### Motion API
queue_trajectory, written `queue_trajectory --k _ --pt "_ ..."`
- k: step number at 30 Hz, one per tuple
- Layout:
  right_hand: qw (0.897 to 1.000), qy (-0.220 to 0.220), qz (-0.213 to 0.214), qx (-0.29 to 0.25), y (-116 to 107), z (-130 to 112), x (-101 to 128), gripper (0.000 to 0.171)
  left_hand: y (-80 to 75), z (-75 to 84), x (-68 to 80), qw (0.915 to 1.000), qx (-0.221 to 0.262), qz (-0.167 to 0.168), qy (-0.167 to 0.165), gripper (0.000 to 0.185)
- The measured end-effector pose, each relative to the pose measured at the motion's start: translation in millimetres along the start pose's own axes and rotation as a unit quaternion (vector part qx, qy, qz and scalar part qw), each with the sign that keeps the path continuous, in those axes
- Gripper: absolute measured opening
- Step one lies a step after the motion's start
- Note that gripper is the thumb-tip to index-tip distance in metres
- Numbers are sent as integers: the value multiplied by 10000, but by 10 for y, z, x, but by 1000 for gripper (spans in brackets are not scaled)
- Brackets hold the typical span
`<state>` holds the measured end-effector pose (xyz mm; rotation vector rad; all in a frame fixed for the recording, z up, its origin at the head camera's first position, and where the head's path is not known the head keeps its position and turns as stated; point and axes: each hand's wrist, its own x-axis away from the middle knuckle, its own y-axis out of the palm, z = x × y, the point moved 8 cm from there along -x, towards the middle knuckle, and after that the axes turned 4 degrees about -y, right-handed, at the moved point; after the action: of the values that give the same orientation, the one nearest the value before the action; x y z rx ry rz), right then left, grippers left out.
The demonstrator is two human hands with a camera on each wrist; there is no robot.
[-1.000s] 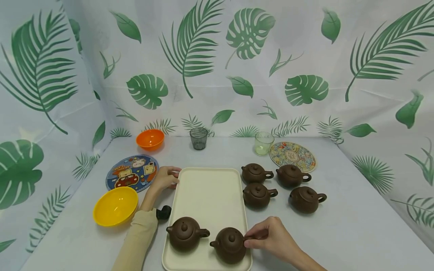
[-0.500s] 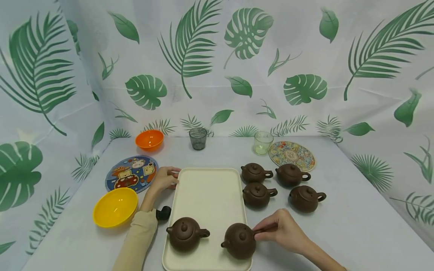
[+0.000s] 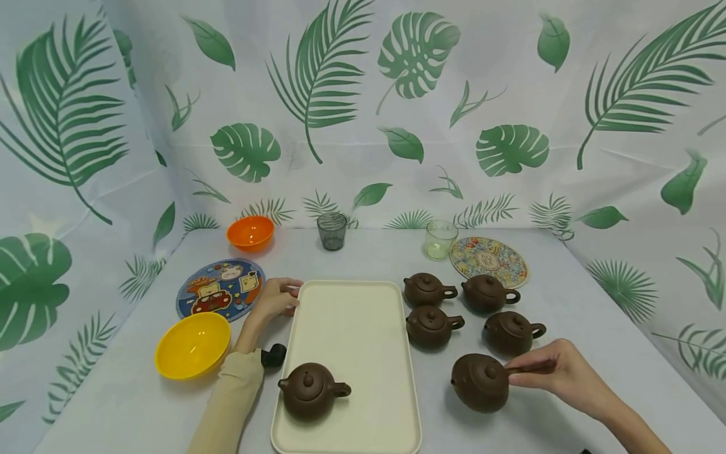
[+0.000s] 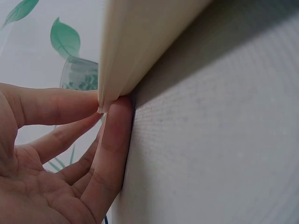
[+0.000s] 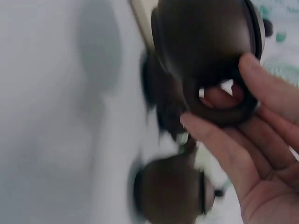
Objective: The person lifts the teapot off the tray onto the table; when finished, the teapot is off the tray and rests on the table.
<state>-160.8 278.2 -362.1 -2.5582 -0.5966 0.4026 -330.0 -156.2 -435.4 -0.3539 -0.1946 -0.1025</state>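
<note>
Head view: right hand pinching handle of teapot, right of tray, over table; contact with table unclear. Left hand gripping tray edge, fingertips hidden beneath. Right wrist view blurred; finger through handle.

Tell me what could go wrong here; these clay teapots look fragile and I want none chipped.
The right hand carries the teapot by its handle alone, tilted; its lid could slide off. It hangs close to the teapots on the table, so setting it down may knock one. The left hand pinches the tray by its edge; a tug could shift the teapot on the tray.
</note>
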Motion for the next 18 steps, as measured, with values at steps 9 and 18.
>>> queue_trajectory --k 9,18 --pt "9988 314 116 350 -314 339 323 15 20 3 1 10000 1 -44 -2 43" --pt "9946 484 556 725 -551 548 518 18 12 -1 -1 10000 20 -15 9 43"
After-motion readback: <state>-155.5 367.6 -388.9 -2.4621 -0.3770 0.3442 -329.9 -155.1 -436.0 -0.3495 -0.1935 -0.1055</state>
